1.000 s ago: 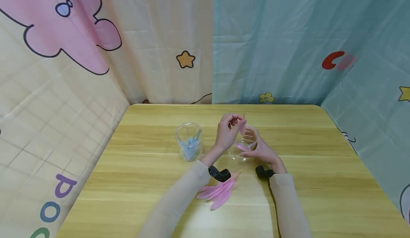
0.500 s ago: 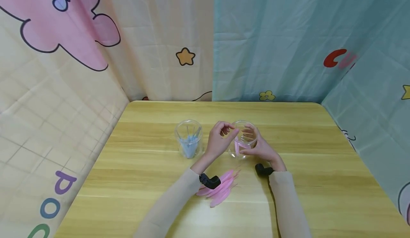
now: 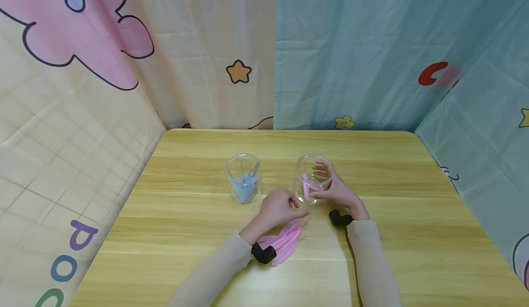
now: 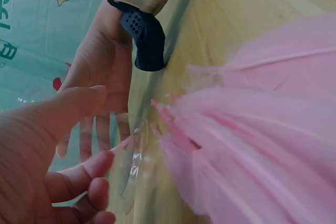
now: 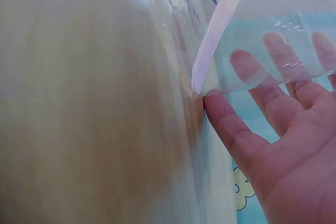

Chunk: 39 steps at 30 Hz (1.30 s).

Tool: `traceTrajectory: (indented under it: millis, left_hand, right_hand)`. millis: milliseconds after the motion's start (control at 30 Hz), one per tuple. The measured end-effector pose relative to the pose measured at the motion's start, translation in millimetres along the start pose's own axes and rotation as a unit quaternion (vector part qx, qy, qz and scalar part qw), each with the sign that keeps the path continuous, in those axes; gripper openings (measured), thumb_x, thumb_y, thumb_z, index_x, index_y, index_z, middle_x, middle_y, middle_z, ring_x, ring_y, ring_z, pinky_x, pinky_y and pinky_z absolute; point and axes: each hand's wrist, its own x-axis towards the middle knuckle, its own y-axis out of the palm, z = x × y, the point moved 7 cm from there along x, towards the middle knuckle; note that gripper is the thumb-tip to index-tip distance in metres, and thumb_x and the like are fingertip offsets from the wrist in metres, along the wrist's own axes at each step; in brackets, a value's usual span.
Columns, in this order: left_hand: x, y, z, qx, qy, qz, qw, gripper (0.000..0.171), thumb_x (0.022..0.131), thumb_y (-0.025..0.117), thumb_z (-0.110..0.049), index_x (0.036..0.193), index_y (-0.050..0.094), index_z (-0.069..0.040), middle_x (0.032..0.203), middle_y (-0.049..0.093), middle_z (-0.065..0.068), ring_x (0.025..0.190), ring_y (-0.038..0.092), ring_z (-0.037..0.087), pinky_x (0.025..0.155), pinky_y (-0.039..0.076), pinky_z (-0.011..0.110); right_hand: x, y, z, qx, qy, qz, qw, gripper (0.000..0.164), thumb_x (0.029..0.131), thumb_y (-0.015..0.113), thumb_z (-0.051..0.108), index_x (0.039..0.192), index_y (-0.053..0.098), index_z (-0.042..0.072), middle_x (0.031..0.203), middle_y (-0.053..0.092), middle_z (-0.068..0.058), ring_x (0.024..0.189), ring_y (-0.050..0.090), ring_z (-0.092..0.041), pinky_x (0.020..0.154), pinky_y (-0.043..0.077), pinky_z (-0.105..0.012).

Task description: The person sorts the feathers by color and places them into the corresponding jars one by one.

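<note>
Here are the pink feathers (image 3: pixel 289 242), heaped loosely on the table in front of the person, quills towards the far right, soft ends fanning back to the near left. Over them hovers the left hand (image 3: pixel 281 208), thumb stretched forward, the other fingers loosely bent, a clear gap between thumb and forefinger and nothing in their grasp. Whether a fingertip brushes a quill is hard to call from these angles.

Just beyond, the clear cup (image 3: pixel 305 169) sits on the tabletop, and the right hand (image 3: pixel 340 190) has it, thumb on the near side, fingers curved round the far side, a steady grasp. Inside that cup, pink feathers (image 3: pixel 306 188) again, one of them leaning against the wall.

Over to the left stands a second cup (image 3: pixel 235 169), well apart from the first, with blue feathers (image 3: pixel 244 190) bunched in it, their stems pointing up. Beige sleeves (image 3: pixel 374 261) and black wrist devices (image 3: pixel 340 218) frame it all, across a wood-grained table (image 3: pixel 413 215), with a cream curtain (image 3: pixel 198 45) and a blue-green curtain (image 3: pixel 343 45) behind.
</note>
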Motion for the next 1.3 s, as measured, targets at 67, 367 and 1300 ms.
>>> traceTrajectory:
  millis: [67,367,1300]
  left_hand:
    - [-3.6,7.2,0.1,0.031,-0.005,0.022,0.9992,0.038,0.068,0.074,-0.062,0.064,0.060,-0.027,0.060,0.049,-0.015,0.058,0.047,0.004,0.049,0.037,0.021]
    - [-9.7,22.0,0.8,0.088,-0.006,0.028,0.9957,0.041,0.063,0.076,-0.065,0.061,0.060,-0.028,0.060,0.049,-0.016,0.060,0.048,0.008,0.051,0.037,0.025]
    - [-13.6,24.0,11.1,-0.060,-0.054,0.033,0.9962,0.022,0.080,0.071,-0.042,0.067,0.061,-0.027,0.056,0.048,-0.015,0.053,0.045,0.003,0.047,0.035,0.025]
  right_hand:
    - [0.3,-0.3,-0.2,-0.001,-0.001,0.000,1.000,0.098,0.069,0.080,-0.008,0.144,0.016,-0.001,0.140,0.027,-0.036,0.128,0.028,-0.051,0.096,0.030,-0.064]
    - [0.6,0.0,-0.2,-0.006,0.007,0.002,1.000,0.098,0.070,0.080,-0.007,0.144,0.016,-0.002,0.141,0.027,-0.035,0.129,0.028,-0.050,0.097,0.030,-0.063]
    - [1.7,-1.1,-8.5,0.012,-0.002,0.002,1.000,0.097,0.070,0.078,-0.009,0.144,0.017,-0.001,0.141,0.027,-0.034,0.129,0.027,-0.051,0.099,0.027,-0.064]
